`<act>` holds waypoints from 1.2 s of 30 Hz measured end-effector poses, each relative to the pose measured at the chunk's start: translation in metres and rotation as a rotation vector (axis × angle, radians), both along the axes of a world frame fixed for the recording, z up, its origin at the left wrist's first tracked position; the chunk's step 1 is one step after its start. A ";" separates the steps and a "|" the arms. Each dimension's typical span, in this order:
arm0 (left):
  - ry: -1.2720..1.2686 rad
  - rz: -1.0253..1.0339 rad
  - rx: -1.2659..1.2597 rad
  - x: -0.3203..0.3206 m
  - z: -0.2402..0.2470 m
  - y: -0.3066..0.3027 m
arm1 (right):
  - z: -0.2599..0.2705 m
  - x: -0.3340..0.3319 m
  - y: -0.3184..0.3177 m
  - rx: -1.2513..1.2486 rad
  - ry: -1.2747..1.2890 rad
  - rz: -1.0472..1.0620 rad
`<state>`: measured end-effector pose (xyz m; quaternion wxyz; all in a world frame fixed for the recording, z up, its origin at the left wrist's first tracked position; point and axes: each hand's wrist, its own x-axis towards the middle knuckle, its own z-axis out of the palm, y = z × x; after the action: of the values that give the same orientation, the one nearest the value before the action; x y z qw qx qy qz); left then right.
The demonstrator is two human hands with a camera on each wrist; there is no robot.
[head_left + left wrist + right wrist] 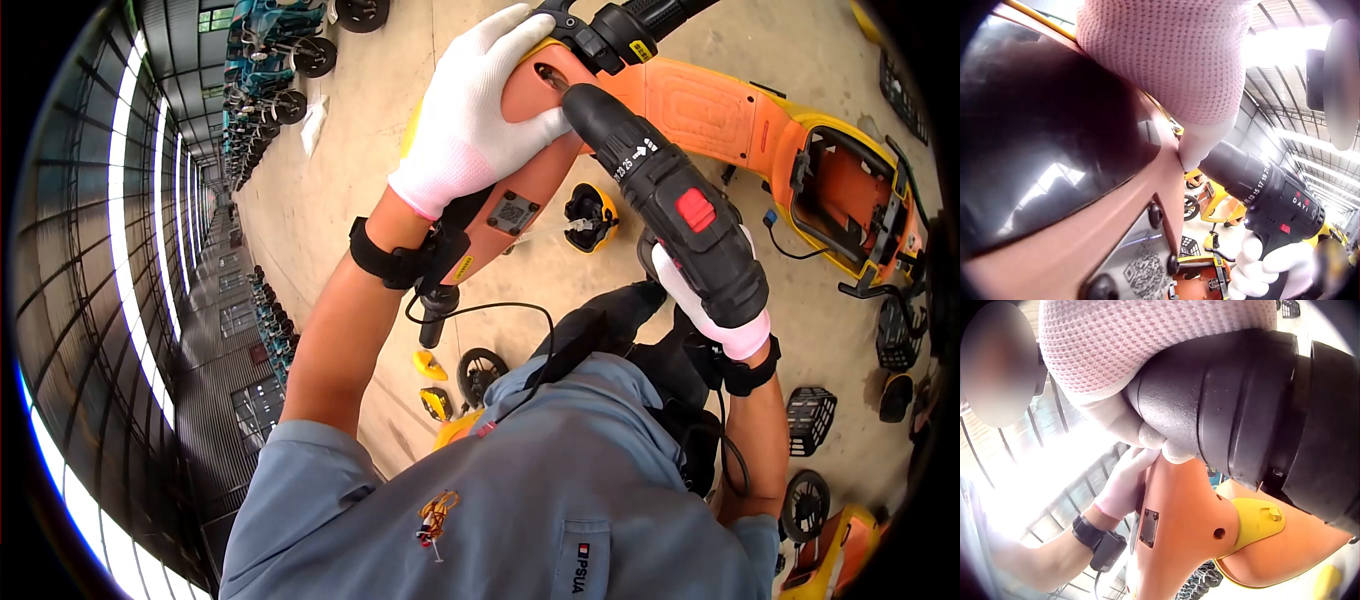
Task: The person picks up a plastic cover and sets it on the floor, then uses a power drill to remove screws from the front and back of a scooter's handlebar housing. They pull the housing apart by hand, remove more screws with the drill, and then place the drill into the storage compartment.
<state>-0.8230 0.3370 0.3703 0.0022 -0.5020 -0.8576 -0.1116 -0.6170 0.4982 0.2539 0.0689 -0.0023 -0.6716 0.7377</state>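
Observation:
In the head view, my white-gloved left hand (478, 115) rests on the orange front panel (545, 175) of a scooter, fingers stretched towards the handlebar (640, 30). Its thumb reaches to the front end of a black cordless drill (665, 190). The drill points at an oval hole (549, 76) in the panel, its tip overlapping the opening. My right hand (695, 295), gloved too, grips the drill's handle; curled fingers (1250, 265) show in the left wrist view. A metal plate with a QR code (513, 213) sits below the left hand.
The orange floorboard (700, 110) leads to an open compartment (845, 185) with a yellow rim. On the floor lie a yellow-and-black part (591, 217), a wheel (482, 375) and a black basket (811, 420). A thin cable (500, 305) hangs from the left wrist. Parked scooters (265, 80) line the far side.

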 end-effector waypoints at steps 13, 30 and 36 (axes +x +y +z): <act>0.190 0.039 0.078 0.016 -0.006 0.004 | -0.009 0.017 0.010 0.247 0.168 -0.098; -0.089 -0.129 0.106 0.057 0.004 0.020 | -0.003 0.082 0.036 -0.829 -0.389 0.024; -0.835 0.224 -0.221 0.153 -0.096 -0.006 | -0.028 0.133 0.029 -0.838 -0.470 -0.391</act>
<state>-0.6696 0.3309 0.2742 -0.3856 -0.3152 -0.8410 -0.2115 -0.4842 0.5276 0.2254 0.0460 -0.3205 -0.3029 0.8963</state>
